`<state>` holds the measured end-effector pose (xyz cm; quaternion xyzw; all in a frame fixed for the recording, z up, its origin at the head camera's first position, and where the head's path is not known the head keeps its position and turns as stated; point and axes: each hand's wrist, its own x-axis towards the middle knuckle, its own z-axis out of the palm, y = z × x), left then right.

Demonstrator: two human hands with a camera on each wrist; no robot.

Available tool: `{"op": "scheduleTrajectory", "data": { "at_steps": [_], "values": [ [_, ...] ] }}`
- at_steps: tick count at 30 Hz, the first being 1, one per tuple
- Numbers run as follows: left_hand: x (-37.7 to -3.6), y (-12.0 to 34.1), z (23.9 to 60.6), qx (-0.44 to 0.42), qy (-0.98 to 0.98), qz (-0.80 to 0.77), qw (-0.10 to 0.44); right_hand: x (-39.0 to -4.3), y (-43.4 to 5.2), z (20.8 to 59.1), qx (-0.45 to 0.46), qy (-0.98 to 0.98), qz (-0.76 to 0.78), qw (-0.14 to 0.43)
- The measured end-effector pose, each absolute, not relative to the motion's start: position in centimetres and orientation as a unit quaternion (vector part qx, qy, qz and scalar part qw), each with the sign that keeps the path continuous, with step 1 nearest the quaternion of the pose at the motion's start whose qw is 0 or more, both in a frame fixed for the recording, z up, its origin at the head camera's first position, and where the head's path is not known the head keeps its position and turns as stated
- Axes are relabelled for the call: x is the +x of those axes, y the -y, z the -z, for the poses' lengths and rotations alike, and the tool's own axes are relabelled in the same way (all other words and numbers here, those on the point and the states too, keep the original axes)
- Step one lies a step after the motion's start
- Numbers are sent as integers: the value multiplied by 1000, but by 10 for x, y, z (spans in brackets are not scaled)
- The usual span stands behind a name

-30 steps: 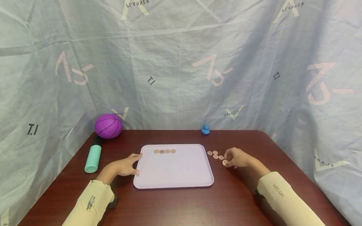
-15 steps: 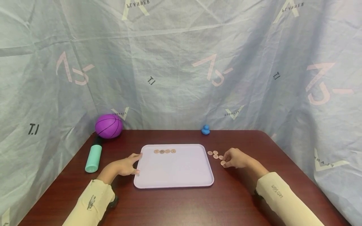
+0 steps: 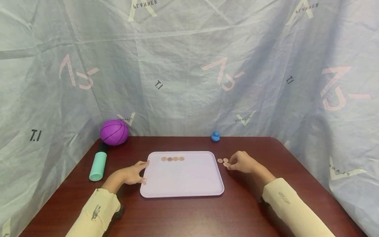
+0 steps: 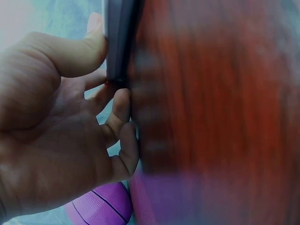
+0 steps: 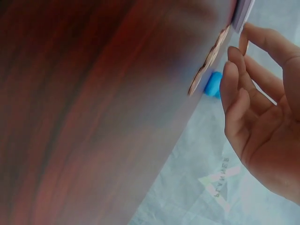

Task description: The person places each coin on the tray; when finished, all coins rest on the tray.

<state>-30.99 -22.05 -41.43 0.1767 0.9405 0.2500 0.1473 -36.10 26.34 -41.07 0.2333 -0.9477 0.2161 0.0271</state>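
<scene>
In the head view a pale tray (image 3: pixel 183 181) lies on the dark red wooden table, with a row of several copper-coloured coins (image 3: pixel 176 159) near its far edge. My left hand (image 3: pixel 130 174) is spread at the tray's left side, thumb and a fingertip resting on the rim. In the left wrist view the thumb (image 4: pixel 96 28) touches the tray's edge, and the other fingers lie loosely bent. Just right of the tray, my right hand (image 3: pixel 242 162) pinches a coin (image 5: pixel 243 43) between thumb and fingertip. Loose coins (image 3: pixel 220 160) lie beside its fingertips.
A purple ball (image 3: pixel 114 132) and a mint-green bottle (image 3: pixel 98 166) with a dark top stand at the left. A small blue rubber duck (image 3: pixel 215 137) sits near the table's far edge. Grey printed cloth (image 3: pixel 183 108) hangs behind the table.
My right hand has moved left, closer to the tray. The two nearest loose coins no longer show where they lay. The left hand, tray and coin row stay put.
</scene>
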Motion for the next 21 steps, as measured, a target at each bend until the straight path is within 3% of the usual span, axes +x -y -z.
{"op": "scheduleTrajectory", "data": {
  "at_steps": [9,21],
  "values": [
    [-309,221,413,178,-939,-254,148,-370,-230,407,189,947,-260,18],
    [-309,220,413,184,-937,-258,146,-380,-188,407,194,949,-249,24]
  ]
}}
